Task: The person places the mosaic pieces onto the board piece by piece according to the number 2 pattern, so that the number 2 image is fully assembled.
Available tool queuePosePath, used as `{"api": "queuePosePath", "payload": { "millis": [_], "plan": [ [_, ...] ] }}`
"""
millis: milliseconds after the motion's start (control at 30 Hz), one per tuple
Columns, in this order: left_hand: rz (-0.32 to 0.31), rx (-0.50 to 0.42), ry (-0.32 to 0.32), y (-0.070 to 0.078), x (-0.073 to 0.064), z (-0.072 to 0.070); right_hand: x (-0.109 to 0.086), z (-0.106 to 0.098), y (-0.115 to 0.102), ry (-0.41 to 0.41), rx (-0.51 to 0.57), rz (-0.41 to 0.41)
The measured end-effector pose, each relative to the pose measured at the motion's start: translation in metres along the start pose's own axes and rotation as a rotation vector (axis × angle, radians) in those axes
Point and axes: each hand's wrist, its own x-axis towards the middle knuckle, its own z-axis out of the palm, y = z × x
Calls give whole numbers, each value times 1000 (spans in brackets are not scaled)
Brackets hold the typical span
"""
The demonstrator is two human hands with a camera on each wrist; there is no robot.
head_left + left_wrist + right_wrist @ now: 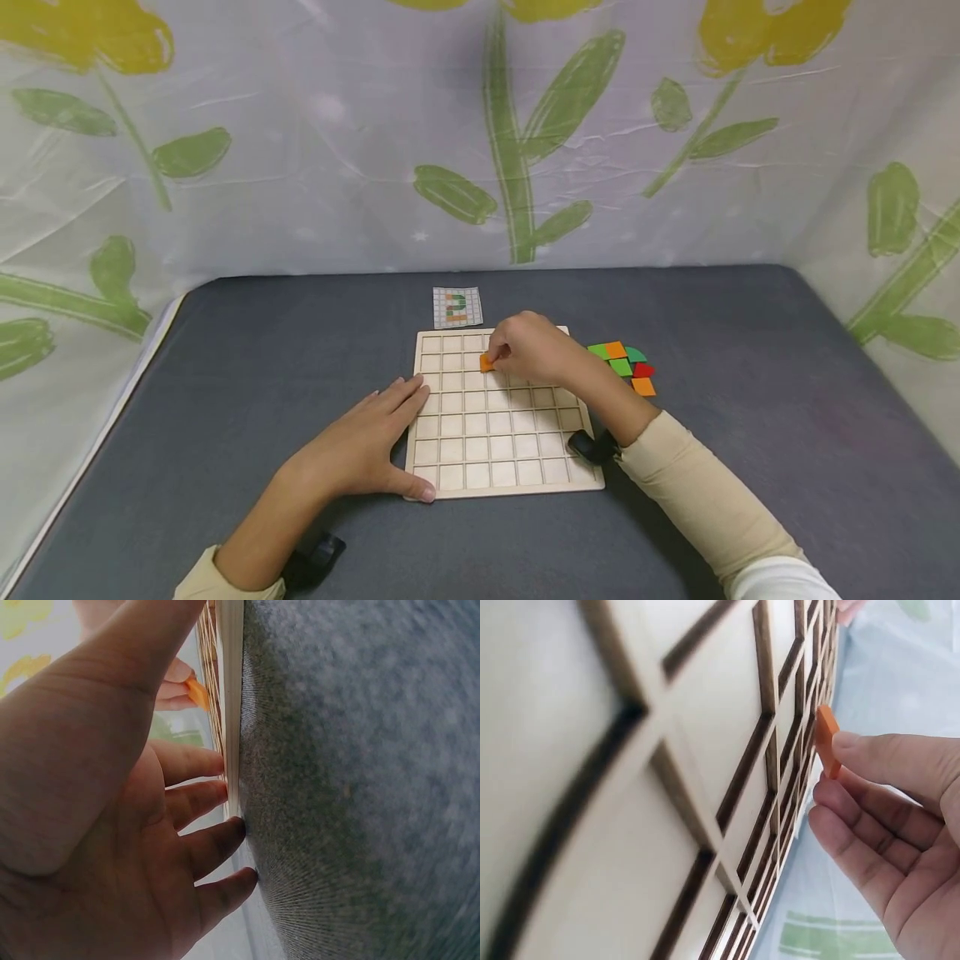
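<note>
A wooden grid board (476,450) of square cells lies on the dark table. Between thumb and fingers my right hand (531,348) pinches an orange square tile (486,363) over a cell in the board's upper part. In the right wrist view the orange tile (826,741) is tilted close to the grid's raised ribs. My left hand (367,442) rests along the board's left edge, fingers spread and fairly straight, thumb at the near left corner. The left wrist view shows that hand's fingertips (225,787) at the board's side.
Right of the board lies a cluster of loose tiles: green tiles (620,367), orange tiles (643,387) and a red tile (642,371). Beyond the board's far edge is a small pattern card (457,308) with a coloured figure on a grid. A flowered curtain (337,167) stands behind the table.
</note>
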Motion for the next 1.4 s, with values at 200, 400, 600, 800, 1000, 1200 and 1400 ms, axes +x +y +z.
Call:
{"api": "queuePosePath", "payload": {
  "millis": [200, 400, 600, 800, 1000, 1200, 1400],
  "plan": [
    [12, 5, 10, 1, 1, 1, 10, 4, -1, -11, -67, -24],
    [10, 5, 14, 2, 2, 1, 19, 9, -3, -29, -139, -28],
    [5, 9, 12, 1, 2, 1, 28, 11, -15, -72, -246, 8],
    [-4, 11, 14, 1, 0, 2, 26, 13, -35, -143, -395, 44],
    [-5, 3, 15, 0, 0, 2, 9, 8, -34, -192, -251, 100],
    [-8, 6, 7, -1, 1, 1, -5, -4, -12, -221, -22, 32],
    [-3, 6, 7, 0, 1, 1, -23, -35, 11, -212, 58, 159]
  ]
}}
